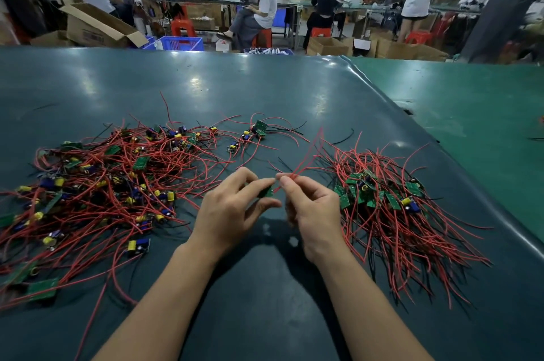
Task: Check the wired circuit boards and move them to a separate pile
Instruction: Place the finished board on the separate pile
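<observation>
Head view: left hand (232,207) pinches small green board (267,191) above table (265,90), likely for check. Right hand (312,210) pinches its red wires (303,160), pulled straight. Tangled pile (97,184) left of board; tidy pile (382,201) right, probably checked ones.

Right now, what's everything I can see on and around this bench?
Unchecked pile: one large tangle, green boards with red and black wires, left side of table.
Loose boards: a few, green with red wires, far centre, apart from both piles.
Checked pile: one neater heap, green boards, red wires fanned out, right side.
Table: one, dark teal mat.
Held board: one, green, between the hands.
Red wires: thin bundle rising from the right grip.
Background: seated workers, cardboard boxes, blue crates, red stools.
Left hand: pinches the held board.
Right hand: pinches the red wires.
</observation>
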A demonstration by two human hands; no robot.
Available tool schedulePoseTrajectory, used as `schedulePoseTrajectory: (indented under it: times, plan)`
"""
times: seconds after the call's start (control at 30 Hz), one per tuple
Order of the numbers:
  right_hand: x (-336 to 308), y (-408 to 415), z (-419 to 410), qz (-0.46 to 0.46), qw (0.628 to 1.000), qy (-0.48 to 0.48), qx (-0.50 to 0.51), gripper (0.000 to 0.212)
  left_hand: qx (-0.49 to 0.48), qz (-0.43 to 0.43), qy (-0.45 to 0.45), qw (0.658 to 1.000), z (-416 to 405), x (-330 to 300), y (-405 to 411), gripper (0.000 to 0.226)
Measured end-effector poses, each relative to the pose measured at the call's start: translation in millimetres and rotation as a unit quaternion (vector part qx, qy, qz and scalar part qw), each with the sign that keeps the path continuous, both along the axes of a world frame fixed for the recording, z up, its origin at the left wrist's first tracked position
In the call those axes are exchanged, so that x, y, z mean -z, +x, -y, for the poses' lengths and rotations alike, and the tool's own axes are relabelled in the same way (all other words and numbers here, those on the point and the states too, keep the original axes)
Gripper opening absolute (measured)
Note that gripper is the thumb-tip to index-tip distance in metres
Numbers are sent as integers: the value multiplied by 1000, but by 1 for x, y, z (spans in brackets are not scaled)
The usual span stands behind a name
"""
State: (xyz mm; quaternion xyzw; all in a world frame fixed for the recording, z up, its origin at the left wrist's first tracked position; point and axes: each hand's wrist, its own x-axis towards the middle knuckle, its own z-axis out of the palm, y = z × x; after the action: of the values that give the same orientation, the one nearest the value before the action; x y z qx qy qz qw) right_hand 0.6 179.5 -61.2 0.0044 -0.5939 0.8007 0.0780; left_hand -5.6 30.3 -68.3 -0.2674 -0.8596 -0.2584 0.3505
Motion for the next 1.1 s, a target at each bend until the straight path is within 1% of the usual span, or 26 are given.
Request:
schedulePoseTrajectory:
  times: [0.1,0.17,0.27,0.33,0.43,0.53,0.63,0.7,0.77,0.87,0.97,1.0,1.03,1.1]
  plan:
    - [2,-3,-1,44,999,-9,18,17,-5,1,-13,1000,1,2,-1,35]
    - [2,-1,-2,62,998,17,0,22,-25,-19,-27,999,1,4,-2,30]
    - [3,1,-1,44,995,84,-28,33,-34,-37,-30,998,3,5,-2,27]
    - [2,2,0,35,995,87,-25,34,-34,-36,-29,998,6,4,-1,29]
    - [1,-1,-4,30,999,27,23,27,-40,-30,-12,999,9,1,-2,30]
    - [-1,-4,-11,21,996,-31,78,27,-31,-33,-16,999,8,1,-3,29]
    - [-5,-7,-15,31,985,-121,119,28,-25,-39,-20,999,7,2,-4,27]
    - [-6,-10,-18,24,976,-163,143,30,-21,-44,-24,999,7,4,-5,26]
    - [-8,-10,-21,5,969,-175,175,32,-17,-49,-23,998,7,5,-5,27]
    - [-8,-8,-21,-28,964,-161,209,31,-18,-55,-15,998,5,6,-3,28]
    - [-11,-8,-23,-40,950,-210,229,22,-53,-61,44,996,6,5,-1,28]
    - [-10,-9,-23,-28,953,-209,218,17,-70,-67,73,993,6,4,-1,29]
    - [-10,-7,-19,-6,966,-185,183,16,-83,-74,95,989,7,3,-1,29]
    - [-7,0,-8,37,996,-73,35,31,-78,-87,99,988,7,2,-1,30]
